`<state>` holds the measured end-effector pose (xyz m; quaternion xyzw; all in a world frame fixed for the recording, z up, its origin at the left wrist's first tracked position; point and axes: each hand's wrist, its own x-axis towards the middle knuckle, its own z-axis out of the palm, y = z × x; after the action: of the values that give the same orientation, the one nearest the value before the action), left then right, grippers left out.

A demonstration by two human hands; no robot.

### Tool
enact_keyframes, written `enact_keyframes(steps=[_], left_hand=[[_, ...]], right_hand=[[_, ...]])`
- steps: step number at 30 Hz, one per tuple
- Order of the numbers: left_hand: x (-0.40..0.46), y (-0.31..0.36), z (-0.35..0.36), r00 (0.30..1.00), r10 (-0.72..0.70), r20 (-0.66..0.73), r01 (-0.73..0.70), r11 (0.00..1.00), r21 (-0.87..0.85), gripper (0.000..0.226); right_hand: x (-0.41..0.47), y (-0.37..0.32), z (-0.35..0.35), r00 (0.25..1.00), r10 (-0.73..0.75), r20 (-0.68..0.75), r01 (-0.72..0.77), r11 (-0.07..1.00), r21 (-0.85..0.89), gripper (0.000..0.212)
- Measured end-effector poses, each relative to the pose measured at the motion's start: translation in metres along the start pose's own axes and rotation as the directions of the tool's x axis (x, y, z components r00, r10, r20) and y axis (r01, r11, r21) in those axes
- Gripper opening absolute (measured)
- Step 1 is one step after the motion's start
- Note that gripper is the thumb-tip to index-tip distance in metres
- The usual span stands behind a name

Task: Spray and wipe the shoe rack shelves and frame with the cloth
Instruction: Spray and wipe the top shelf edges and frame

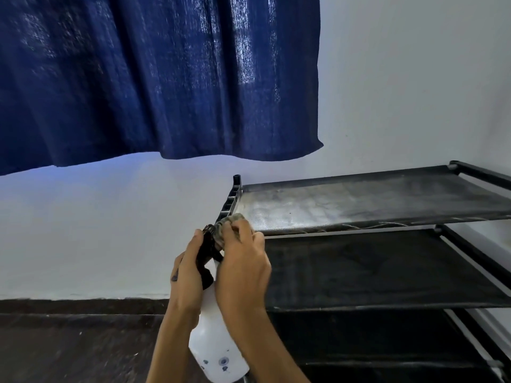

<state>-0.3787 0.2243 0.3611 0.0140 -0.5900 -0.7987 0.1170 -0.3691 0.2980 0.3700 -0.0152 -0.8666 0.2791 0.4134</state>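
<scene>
Now your left hand (188,275) grips the spray bottle (215,344); your right hand (243,269) pinches the cloth (231,225) at the shoe rack (373,205)'s front-left corner: wet the cloth, then wipe its top shelf.

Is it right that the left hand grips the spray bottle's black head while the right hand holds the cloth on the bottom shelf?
Not quite. In the head view the right hand holds the cloth at the top shelf's front left corner; the left hand does grip the spray bottle.

Both forearms raised side by side; left hand (188,275) curled in a grip, right hand (243,269) apparently pinching, fingertips blurred.
</scene>
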Motion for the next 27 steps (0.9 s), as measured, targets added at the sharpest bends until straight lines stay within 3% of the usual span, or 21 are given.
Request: enact_keyframes(steps=[3,7,9,11,14,16,18,20,23,25,27], left_hand=[[-0.001,0.000,0.003,0.998,-0.013,0.069,0.012,1.000,0.013,0.044],[-0.002,0.001,0.004,0.994,0.050,0.094,-0.059,0.994,0.090,0.044],[-0.002,0.001,0.005,0.996,0.058,0.071,-0.065,0.993,0.097,0.044],[-0.002,0.002,0.006,0.997,0.042,0.060,-0.048,0.995,0.092,0.043],[-0.003,0.002,0.006,0.996,0.051,0.068,-0.059,0.991,0.123,0.044],[-0.002,0.002,0.006,0.996,0.064,0.062,-0.071,0.988,0.134,0.043],[-0.002,0.002,0.006,0.997,0.070,0.040,-0.074,0.989,0.126,0.042],[-0.002,0.001,0.005,0.997,0.076,0.020,-0.078,0.990,0.117,0.042],[-0.004,0.002,0.003,0.998,0.063,0.024,-0.065,0.992,0.109,0.050],[-0.004,0.003,0.003,0.998,0.057,0.027,-0.060,0.989,0.136,0.048],[-0.004,0.002,0.004,0.998,0.053,0.034,-0.058,0.986,0.155,0.044]], right_hand=[[0.001,0.024,-0.010,0.998,-0.023,-0.056,0.023,1.000,-0.005,0.051],[0.000,0.066,-0.013,0.945,0.179,-0.274,-0.196,0.980,-0.037,0.067],[-0.002,0.064,-0.006,0.921,0.233,-0.311,-0.245,0.969,0.002,0.071],[-0.006,0.050,0.008,0.953,0.094,-0.288,-0.084,0.995,0.046,0.067],[-0.013,0.042,0.027,0.937,-0.275,-0.217,0.272,0.961,-0.043,0.034],[-0.010,0.053,0.026,0.905,-0.352,-0.238,0.334,0.936,-0.115,0.029],[-0.008,0.067,0.021,0.871,-0.407,-0.277,0.361,0.910,-0.202,0.039],[-0.008,0.080,0.013,0.887,-0.299,-0.353,0.258,0.953,-0.159,0.059],[-0.013,0.099,0.004,0.891,-0.030,-0.454,0.002,0.998,-0.062,0.044],[-0.015,0.097,0.003,0.889,0.119,-0.441,-0.126,0.992,0.014,0.045],[-0.014,0.078,0.008,0.925,0.076,-0.372,-0.044,0.995,0.095,0.031]])
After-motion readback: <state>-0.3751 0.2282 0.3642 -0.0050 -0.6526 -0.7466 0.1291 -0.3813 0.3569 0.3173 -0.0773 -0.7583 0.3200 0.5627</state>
